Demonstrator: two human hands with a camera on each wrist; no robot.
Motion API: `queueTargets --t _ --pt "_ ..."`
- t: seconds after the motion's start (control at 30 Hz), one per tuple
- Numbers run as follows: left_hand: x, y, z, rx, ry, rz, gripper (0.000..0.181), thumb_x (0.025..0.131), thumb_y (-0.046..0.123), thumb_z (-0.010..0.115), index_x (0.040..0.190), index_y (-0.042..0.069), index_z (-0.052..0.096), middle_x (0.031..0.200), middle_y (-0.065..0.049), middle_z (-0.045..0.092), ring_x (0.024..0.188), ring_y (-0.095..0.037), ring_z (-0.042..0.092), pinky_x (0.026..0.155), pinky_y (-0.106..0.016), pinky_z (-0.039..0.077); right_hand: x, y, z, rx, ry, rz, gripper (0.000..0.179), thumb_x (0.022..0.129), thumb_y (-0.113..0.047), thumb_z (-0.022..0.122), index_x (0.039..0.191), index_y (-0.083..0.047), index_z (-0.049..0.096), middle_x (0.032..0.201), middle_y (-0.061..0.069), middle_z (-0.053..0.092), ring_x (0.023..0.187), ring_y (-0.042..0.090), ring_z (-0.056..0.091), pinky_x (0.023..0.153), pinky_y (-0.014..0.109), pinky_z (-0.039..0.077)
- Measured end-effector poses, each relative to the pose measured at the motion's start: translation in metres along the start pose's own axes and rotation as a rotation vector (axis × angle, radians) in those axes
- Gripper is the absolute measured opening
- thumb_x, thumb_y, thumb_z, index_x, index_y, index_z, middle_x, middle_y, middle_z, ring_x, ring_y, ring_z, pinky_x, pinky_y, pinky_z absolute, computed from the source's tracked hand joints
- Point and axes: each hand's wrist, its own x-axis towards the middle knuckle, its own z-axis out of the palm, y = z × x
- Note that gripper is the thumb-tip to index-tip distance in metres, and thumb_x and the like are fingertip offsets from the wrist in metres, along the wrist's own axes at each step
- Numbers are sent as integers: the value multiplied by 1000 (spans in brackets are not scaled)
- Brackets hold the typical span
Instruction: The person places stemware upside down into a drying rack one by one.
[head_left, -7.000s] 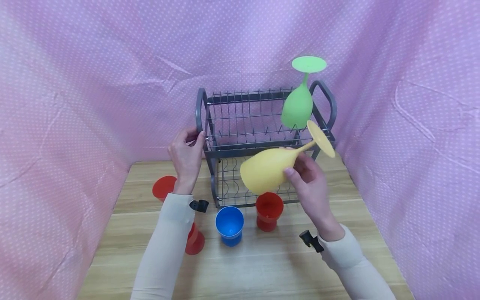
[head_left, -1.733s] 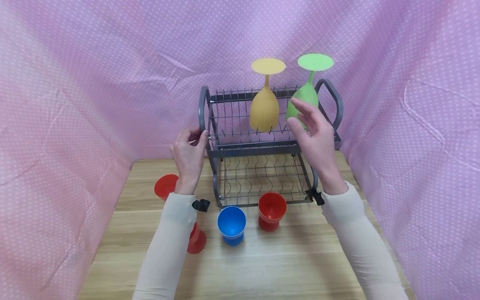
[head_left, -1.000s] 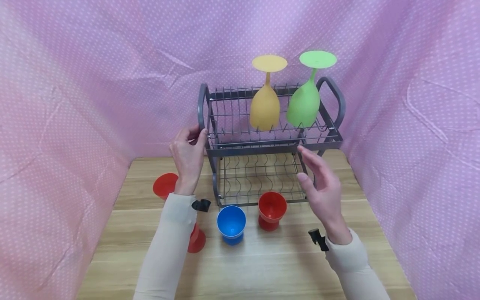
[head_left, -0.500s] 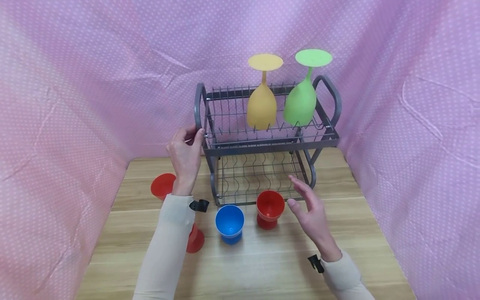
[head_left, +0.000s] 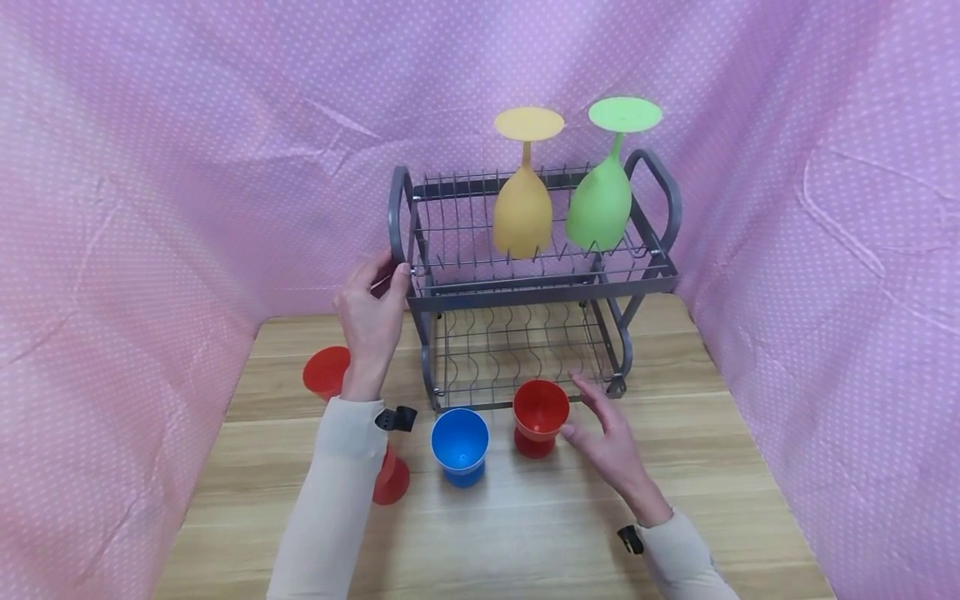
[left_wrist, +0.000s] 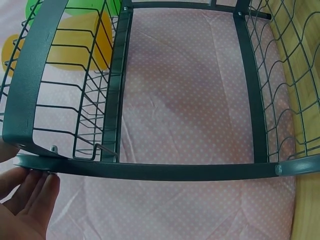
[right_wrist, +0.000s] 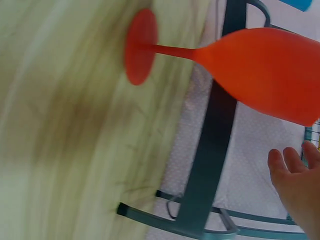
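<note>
My left hand (head_left: 369, 325) grips the left side frame of a dark two-tier dish rack (head_left: 540, 293), thumb at the front. In the left wrist view, its fingers (left_wrist: 42, 200) meet the frame's end. My right hand (head_left: 611, 450) holds nothing; thumb and fingers are spread close beside the right-hand red wine glass (head_left: 541, 410), which stands upright before the rack. The right wrist view shows that red glass's bowl (right_wrist: 260, 70) apart from the fingertips. Upside down on the upper tier stand a yellow wine glass (head_left: 522, 212) and a green wine glass (head_left: 600, 206).
A blue wine glass (head_left: 460, 442) stands upright left of the nearest red one. Two more red glasses, one behind (head_left: 327, 372) and one in front (head_left: 390, 479), are partly hidden by my left arm. Pink dotted cloth (head_left: 187, 167) hangs around the wooden table (head_left: 510, 542).
The yellow glass, earlier in my right hand, now stands inverted on the upper tier. My right hand has let go and come down beside the red glass. The left hand keeps its grip.
</note>
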Motion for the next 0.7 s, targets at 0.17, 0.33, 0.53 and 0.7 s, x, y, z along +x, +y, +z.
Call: queueTargets --t 0.17,0.33,0.53,0.7 --pt "-4 2 -3 -2 -28 -19 35 101 17 69 133 3 69 124 -14 72 111 -26 72 91 -31 58 -2 10 4 -46 -64 55 81 88 -22 82 159 -15 42 163 9 41 145 30 43 114 29 42" --pt "-9 3 -4 -37 -64 -41 40 102 20 66 140 8 65 135 -9 69 119 -24 69 96 -29 55 -4 16 8 -25 -97 99 85 87 -29 84 159 -17 40 163 8 40 143 34 44 111 60 42" --pt "-15 4 -4 -93 -94 -55 44 103 21 65 146 15 60 141 -4 65 125 -20 65 100 -31 53 -6 23 14 17 -106 136 88 84 -32 87 158 -21 41 158 5 44 141 35 46 109 65 43" --pt "-20 4 -5 -62 -107 -35 47 104 25 63 150 20 55 146 1 61 128 -18 63 101 -33 53 -7 28 19 30 -97 168 90 82 -34 89 157 -22 41 156 4 46 140 34 47 109 65 43"
